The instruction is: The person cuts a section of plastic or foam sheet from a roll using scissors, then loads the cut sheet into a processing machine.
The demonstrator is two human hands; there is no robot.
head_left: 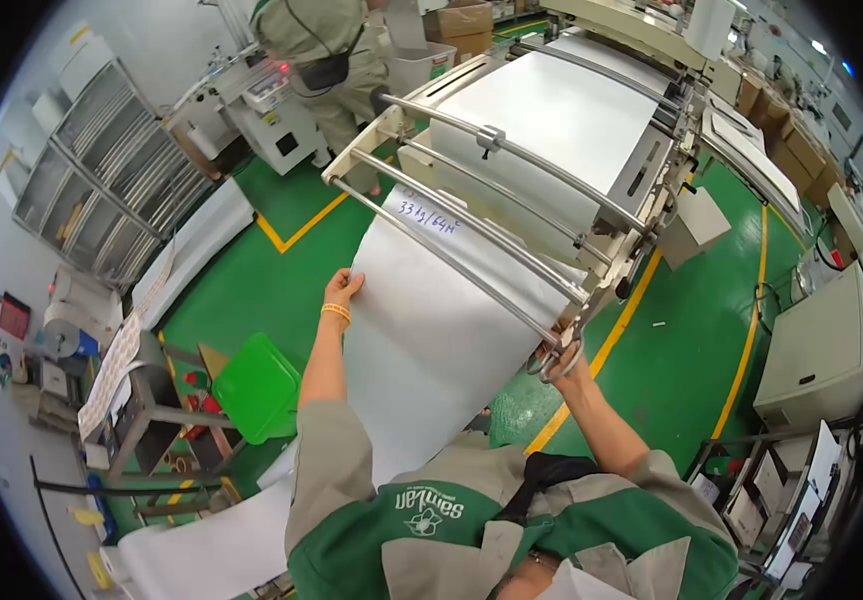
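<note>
A wide pale silvery sheet (431, 330) hangs from the machine's front rollers down towards my body, with blue handwriting near its top. My left hand (341, 290) is closed on the sheet's left edge, thumb on the upper face; an orange band circles that wrist. At the right edge, just below the lowest front bar, my right hand (569, 368) is closed around a pair of scissors (557, 362). The scissors' handle loops show, but their blades are hard to make out against the sheet's edge and the frame.
The roller machine (511, 140) carries more sheet on its bed ahead. A green plastic bin (257, 388) stands left, beside a metal stand. Another person (326, 70) is at the back left. A metal rack (111, 150) stands left; a grey cabinet (816, 350) is right.
</note>
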